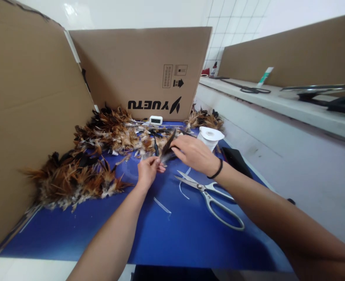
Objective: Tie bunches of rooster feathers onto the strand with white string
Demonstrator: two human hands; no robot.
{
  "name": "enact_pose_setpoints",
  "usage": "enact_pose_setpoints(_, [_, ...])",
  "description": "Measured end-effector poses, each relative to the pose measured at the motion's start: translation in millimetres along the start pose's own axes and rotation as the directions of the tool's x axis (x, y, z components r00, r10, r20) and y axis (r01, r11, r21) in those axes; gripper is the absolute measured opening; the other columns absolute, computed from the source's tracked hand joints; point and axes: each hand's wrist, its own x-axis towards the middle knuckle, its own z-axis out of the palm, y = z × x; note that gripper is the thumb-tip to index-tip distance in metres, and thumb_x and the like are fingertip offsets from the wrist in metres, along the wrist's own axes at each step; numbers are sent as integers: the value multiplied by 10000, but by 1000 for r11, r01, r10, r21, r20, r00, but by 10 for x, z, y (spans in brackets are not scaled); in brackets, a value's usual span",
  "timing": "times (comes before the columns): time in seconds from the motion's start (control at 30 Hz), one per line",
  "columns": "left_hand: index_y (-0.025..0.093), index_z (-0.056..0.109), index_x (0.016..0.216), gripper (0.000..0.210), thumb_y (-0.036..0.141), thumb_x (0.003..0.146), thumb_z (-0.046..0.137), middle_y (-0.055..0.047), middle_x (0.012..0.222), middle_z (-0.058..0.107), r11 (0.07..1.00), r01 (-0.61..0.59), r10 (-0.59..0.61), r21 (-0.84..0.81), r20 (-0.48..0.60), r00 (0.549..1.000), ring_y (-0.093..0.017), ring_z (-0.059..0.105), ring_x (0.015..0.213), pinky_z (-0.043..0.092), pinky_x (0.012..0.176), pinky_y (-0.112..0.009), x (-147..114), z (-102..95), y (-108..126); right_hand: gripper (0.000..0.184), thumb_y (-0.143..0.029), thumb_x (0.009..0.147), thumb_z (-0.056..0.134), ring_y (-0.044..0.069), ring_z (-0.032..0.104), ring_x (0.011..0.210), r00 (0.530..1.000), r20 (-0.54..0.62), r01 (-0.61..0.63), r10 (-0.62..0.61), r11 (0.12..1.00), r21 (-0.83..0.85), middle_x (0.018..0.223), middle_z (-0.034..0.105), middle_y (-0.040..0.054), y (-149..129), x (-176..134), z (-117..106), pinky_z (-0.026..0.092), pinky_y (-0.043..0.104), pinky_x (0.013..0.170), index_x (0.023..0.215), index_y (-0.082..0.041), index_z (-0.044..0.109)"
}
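Note:
Between my two hands is a dark brown feather (167, 147), standing up at a slant above the blue table. My left hand (149, 170) pinches it near its pale, fluffy lower end. The fingers of my right hand (194, 153) are closed at the feather's right side; whether they grip it or a piece of it is hard to make out. Below my right hand lie silver scissors (201, 187) with parted blades. Thin white ribbon scraps (162, 205) are on the table near them. A white ribbon spool (210, 134) stands just behind my right hand.
Heaps of brown and black feathers (75, 179) line the table's left and back. Cardboard panels (137, 66) wall the left and far sides. A small white digital clock (156, 120) sits at the back, a black phone-like object (236, 160) at right. Beyond, a ledge (277, 95) holds tools.

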Motion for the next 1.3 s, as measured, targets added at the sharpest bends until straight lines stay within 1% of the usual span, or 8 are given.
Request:
enact_pose_setpoints(0.07, [109, 645, 659, 145, 232, 704, 707, -32, 564, 648, 995, 51, -51, -84, -3, 999, -127, 613, 470, 516, 505, -237, 6, -16, 12, 188, -213, 892, 437, 194, 569, 852, 972, -205, -92, 113, 990, 109, 887, 631, 86, 25, -3, -99, 421, 311, 785, 927, -157, 613])
enact_pose_setpoints(0.17, [81, 649, 669, 184, 236, 674, 747, -51, 599, 658, 971, 121, -118, -207, 25, 993, -99, 606, 487, 519, 528, -212, 10, -37, 24, 157, -223, 862, 471, 172, 572, 758, 846, -390, -250, 364, 917, 311, 847, 642, 63, 28, -34, -173, 445, 304, 730, 881, -183, 621])
enact_pose_setpoints(0.3, [76, 656, 702, 161, 190, 665, 763, -52, 629, 663, 930, 192, -179, -315, 69, 981, -71, 589, 482, 517, 515, -179, 21, -48, 34, 132, -260, 811, 524, 148, 564, 642, 766, -271, -352, 582, 733, 582, 760, 658, 35, 25, -109, -50, 455, 280, 629, 810, -185, 633])
enact_pose_setpoints(0.43, [83, 649, 707, 81, 125, 711, 718, -40, 631, 658, 901, 199, -203, -385, 32, 979, -54, 584, 487, 513, 505, -144, 28, -48, 74, 123, -234, 774, 554, 150, 587, 655, 829, -58, -418, 556, 685, 596, 743, 678, 33, 142, -168, 184, 459, 273, 637, 796, -174, 659])
enact_pose_setpoints(0.57, [89, 645, 724, 38, 88, 747, 676, -26, 625, 653, 890, 171, -203, -422, -31, 979, -42, 583, 486, 509, 498, -121, 34, -54, 142, 146, -123, 750, 552, 153, 611, 727, 910, 130, -412, 394, 817, 403, 829, 697, 50, 303, -172, 413, 456, 269, 703, 805, -159, 683])
enact_pose_setpoints(0.73, [84, 648, 747, 65, 61, 794, 610, -32, 632, 658, 879, 162, -214, -448, -68, 974, -41, 590, 491, 506, 497, -114, 51, -70, 174, 193, -100, 777, 542, 178, 613, 885, 946, 267, -247, 183, 940, 234, 936, 695, 82, 335, -96, 670, 436, 279, 822, 884, -149, 695])
enact_pose_setpoints(0.97, [92, 651, 749, 72, 70, 800, 605, -30, 645, 666, 878, 137, -204, -458, -99, 974, -38, 589, 496, 511, 515, -118, 65, -83, 144, 182, -170, 801, 561, 204, 572, 932, 923, 383, -67, 43, 996, 50, 959, 657, 105, 253, 60, 854, 399, 285, 805, 942, -156, 676])
enact_pose_setpoints(1.3, [78, 648, 726, 122, 55, 815, 568, -39, 611, 647, 852, 73, -179, -519, -156, 971, -48, 578, 476, 491, 475, -127, 108, -116, 94, 169, -135, 767, 510, 195, 577, 914, 913, 371, -243, 173, 958, 152, 948, 657, 115, 238, 47, 814, 383, 259, 807, 846, -128, 659])
